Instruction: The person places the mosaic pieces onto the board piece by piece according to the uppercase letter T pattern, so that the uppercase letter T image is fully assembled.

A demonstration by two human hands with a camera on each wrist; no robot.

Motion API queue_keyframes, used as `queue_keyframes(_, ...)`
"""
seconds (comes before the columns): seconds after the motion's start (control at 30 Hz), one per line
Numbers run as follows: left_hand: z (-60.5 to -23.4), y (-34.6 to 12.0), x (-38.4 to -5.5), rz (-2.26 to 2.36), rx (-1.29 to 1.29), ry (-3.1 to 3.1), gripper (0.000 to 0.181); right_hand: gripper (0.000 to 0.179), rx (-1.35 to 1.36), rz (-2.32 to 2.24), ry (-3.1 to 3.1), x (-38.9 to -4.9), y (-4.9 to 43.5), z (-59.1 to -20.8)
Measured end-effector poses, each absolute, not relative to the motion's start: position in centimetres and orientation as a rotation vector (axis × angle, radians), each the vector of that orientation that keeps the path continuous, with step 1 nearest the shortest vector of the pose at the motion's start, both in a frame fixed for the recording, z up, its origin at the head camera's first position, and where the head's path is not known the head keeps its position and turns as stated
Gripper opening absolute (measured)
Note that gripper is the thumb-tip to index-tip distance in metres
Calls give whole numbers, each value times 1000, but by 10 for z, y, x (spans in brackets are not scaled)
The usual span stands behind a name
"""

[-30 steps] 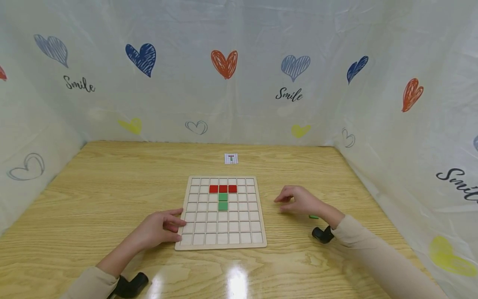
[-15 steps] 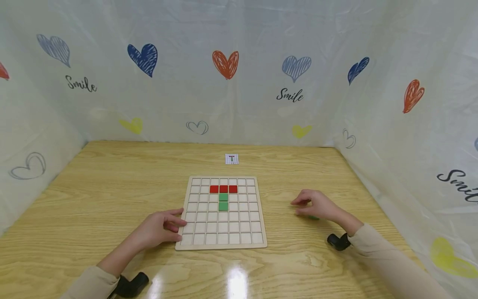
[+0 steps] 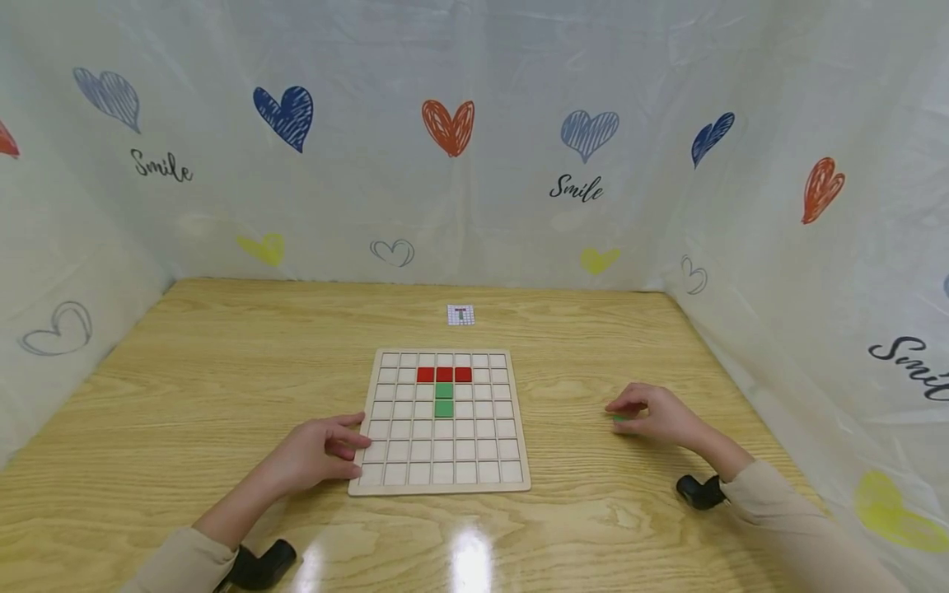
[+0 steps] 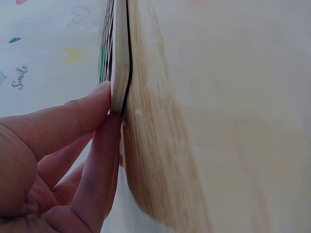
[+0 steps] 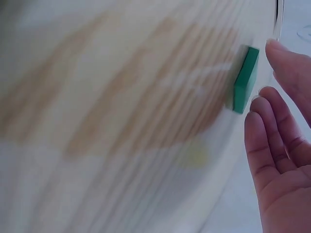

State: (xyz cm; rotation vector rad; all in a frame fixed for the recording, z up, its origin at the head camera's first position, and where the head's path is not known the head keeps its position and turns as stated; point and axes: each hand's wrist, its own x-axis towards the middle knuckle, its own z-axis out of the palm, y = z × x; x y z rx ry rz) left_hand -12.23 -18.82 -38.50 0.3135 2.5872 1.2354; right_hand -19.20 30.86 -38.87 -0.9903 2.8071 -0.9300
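My left hand [image 3: 319,453] holds the left edge of a pale wooden grid board [image 3: 397,474]. In the left wrist view, its thumb and a finger pinch the board's edge [image 4: 121,73]. Three red tiles [image 3: 444,375] lie in a row on the board, with two green tiles [image 3: 443,399] in a column below the middle one. To the right of the board, my right hand [image 3: 663,418] hovers by a loose green tile [image 3: 619,417], which lies flat on the table. In the right wrist view its fingers and thumb stand apart, just short of the green tile [image 5: 246,80].
A small card [image 3: 460,315] printed with a grid and a T-shaped pattern lies behind the board. The wooden table [image 3: 259,346] is enclosed by a white curtain [image 3: 511,214] with hearts and "Smile" lettering. Black devices [image 3: 698,492] are worn at both wrists.
My right hand has moved right, away from the board, and come to the loose green tile. The left hand and the board have stayed in place.
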Motion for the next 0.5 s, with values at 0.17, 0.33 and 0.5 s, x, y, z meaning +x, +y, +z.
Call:
queue_keyframes(0.17,-384,-188,-122,1237,314,2584,33,25,-930,-903,2814,-190,317,-391)
queue_keyframes(0.33,-383,-189,-121,1241,324,2578,33,26,-910,-893,2782,-189,320,-389)
queue_keyframes(0.5,-382,-189,-120,1250,331,2572,33,25,-934,-883,2744,-191,317,-388)
